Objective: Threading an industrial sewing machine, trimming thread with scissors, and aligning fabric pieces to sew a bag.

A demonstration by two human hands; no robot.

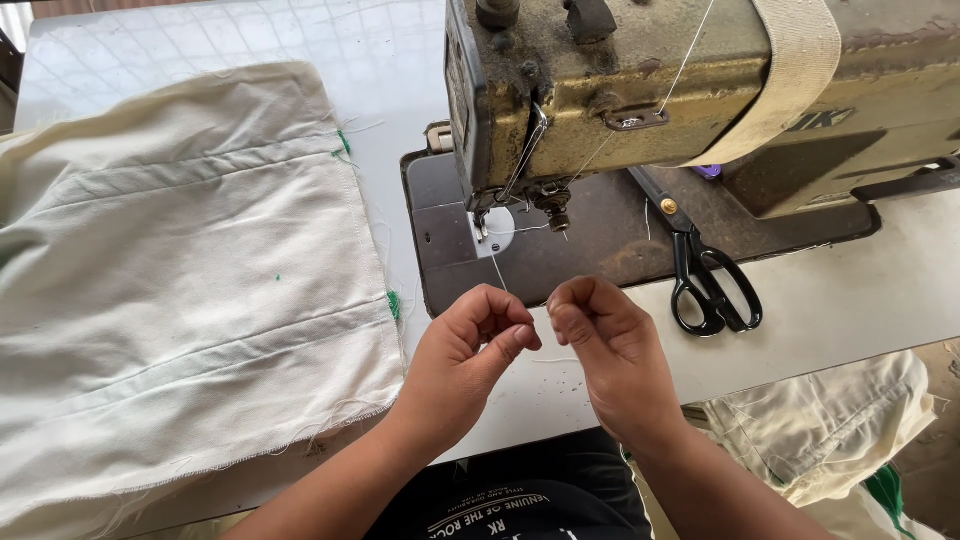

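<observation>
My left hand (465, 355) and my right hand (605, 345) meet in front of an old olive-coloured sewing machine (640, 90). Both pinch a thin white thread (497, 270) that runs up to the needle area (485, 225) under the machine head. The fingertips of both hands are closed and nearly touch each other. A folded cream-white cloth (180, 290) with small green stitches along its edge lies flat to the left of my left hand.
Black-handled scissors (705, 280) lie on the machine's dark base plate (600, 240), right of my hands. A cream strap (790, 70) hangs over the machine arm. More cream cloth (830, 430) hangs below the white table (860, 300) at the right.
</observation>
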